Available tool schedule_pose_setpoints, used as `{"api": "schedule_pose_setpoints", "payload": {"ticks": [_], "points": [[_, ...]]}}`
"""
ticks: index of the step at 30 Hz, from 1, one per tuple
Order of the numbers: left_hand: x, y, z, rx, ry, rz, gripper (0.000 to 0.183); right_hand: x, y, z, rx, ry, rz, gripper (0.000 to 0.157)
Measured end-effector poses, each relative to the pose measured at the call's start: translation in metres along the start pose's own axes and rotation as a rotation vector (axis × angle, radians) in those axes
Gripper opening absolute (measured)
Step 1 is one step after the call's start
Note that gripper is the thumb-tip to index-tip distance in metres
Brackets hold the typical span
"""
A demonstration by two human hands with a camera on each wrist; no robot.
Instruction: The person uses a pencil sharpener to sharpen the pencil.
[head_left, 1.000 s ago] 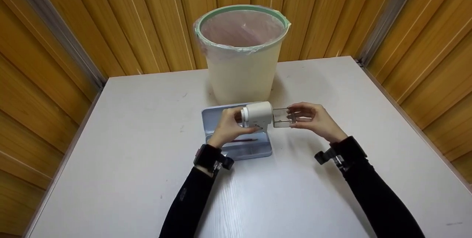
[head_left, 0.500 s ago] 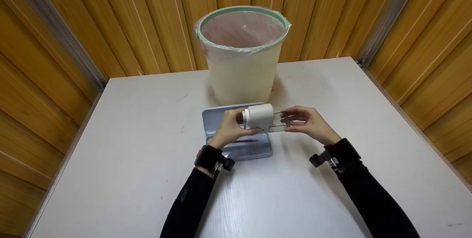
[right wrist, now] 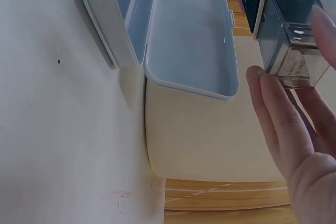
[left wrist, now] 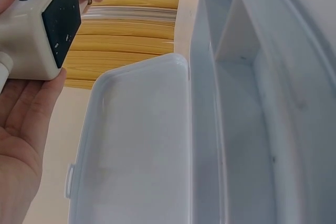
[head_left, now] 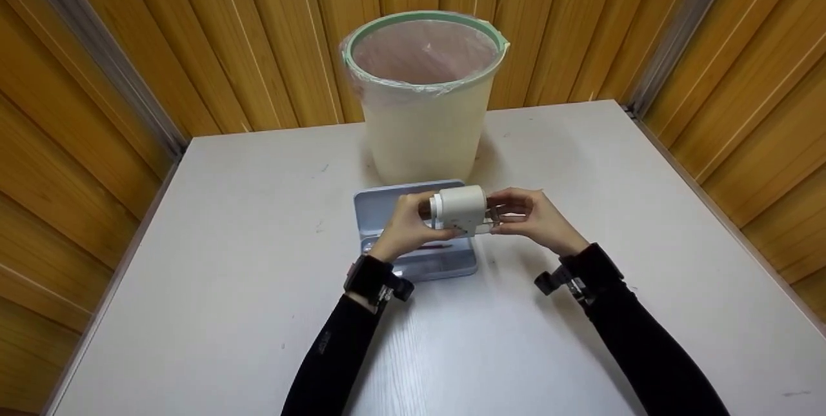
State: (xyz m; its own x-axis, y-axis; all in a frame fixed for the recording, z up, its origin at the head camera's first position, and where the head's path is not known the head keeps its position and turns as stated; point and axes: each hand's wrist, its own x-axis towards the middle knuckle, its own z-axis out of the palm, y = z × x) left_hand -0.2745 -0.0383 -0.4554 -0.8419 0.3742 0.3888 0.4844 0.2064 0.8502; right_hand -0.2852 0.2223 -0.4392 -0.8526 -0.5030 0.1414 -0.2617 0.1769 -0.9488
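My left hand [head_left: 406, 229] grips a cream-white pencil sharpener [head_left: 462, 205] above the pencil case, tilted on its side, with a dark underside in the left wrist view. From the right, my right hand [head_left: 539, 219] pinches a clear plastic shavings drawer [right wrist: 296, 56] between thumb and fingers. The drawer sits partly inside the sharpener body, its outer end still showing in the right wrist view. Below my hands an open light-blue pencil case [head_left: 442, 267] lies on the table, its lid [left wrist: 142, 140] raised at the back. A dark red pencil [head_left: 437, 246] lies inside it, partly hidden by my left hand.
Directly behind the pencil case stands a tall cream bin [head_left: 423, 135] with a green rim and a plastic liner. The white table [head_left: 226, 261] is bounded by wood-patterned walls [head_left: 271, 29] at the back and sides.
My right hand has moved left, sliding the clear drawer deeper into the sharpener. My left hand, still holding the sharpener, has shifted slightly right and nearer.
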Motion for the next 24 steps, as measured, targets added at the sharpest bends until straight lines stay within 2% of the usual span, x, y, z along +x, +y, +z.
{"api": "schedule_pose_setpoints", "payload": {"ticks": [8,15,24], "points": [[-0.001,0.001,0.001,-0.034,-0.011,-0.007,0.053,0.000,0.001,0.005,-0.008,0.013,0.010,0.053],[0.000,-0.001,0.002,-0.021,-0.003,-0.011,0.051,0.000,0.004,0.008,0.021,0.030,0.021,0.053],[0.000,0.000,0.006,-0.021,-0.009,-0.069,0.052,0.001,0.005,0.013,0.064,0.027,0.044,0.054]]}}
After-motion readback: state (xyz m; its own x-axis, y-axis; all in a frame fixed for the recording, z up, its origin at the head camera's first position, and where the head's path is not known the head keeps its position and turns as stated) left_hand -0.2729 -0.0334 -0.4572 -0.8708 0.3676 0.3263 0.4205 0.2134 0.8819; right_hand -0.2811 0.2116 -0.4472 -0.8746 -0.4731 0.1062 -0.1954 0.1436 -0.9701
